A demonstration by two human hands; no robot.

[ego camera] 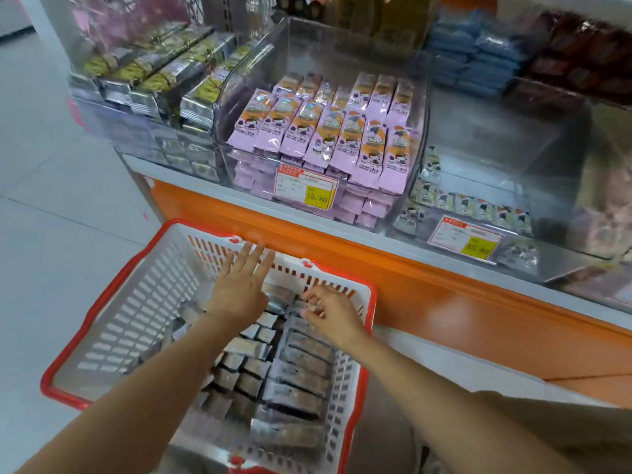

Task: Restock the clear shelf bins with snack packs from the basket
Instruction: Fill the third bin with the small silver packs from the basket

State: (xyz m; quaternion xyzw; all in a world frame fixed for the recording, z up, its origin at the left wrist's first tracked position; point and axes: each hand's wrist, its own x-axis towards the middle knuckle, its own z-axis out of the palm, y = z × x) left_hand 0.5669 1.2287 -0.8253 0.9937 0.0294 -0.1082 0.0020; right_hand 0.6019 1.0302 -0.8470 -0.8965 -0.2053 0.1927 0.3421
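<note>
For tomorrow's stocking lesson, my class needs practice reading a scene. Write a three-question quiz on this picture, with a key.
1. True or false: the basket holds no packs.
2. Which clear bin looks emptier: A, the pink-pack bin, or B, the bin to its right?
3. Fill in: the ___ hand is spread open.
Key: 1 false, grey packs lie in it; 2 B; 3 left hand.

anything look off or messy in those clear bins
Mostly tidy. In the nearly empty right bin, one white snack pack stands on end against the left wall while the other packs lie in a row along the front.
</note>
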